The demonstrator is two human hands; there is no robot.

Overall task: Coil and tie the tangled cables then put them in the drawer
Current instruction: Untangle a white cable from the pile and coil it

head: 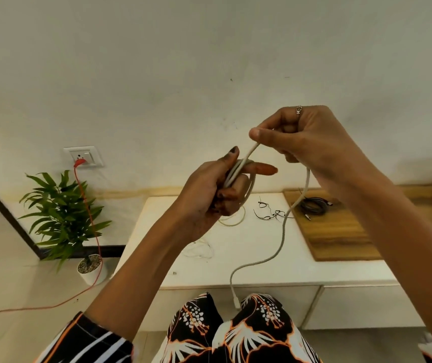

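My left hand [219,188] grips a small coil of white cable [238,174] above the low white cabinet [262,271], with loops of it sagging below the fingers. My right hand [304,138], a little higher and to the right, pinches the same cable just past the coil. From there the loose length [281,231] drops across the cabinet top to a white plug [236,303] hanging over the front edge. A coiled black cable [313,205] lies on the wooden board. Thin black twist ties [270,212] and a thin white wire [200,248] lie on the cabinet top.
A wooden board [346,237] covers the cabinet's right part. Drawer fronts [361,307] sit below the top, closed. A potted plant [65,218] stands on the floor at left. An orange cord [89,213] runs from the wall socket [83,155] down across the floor.
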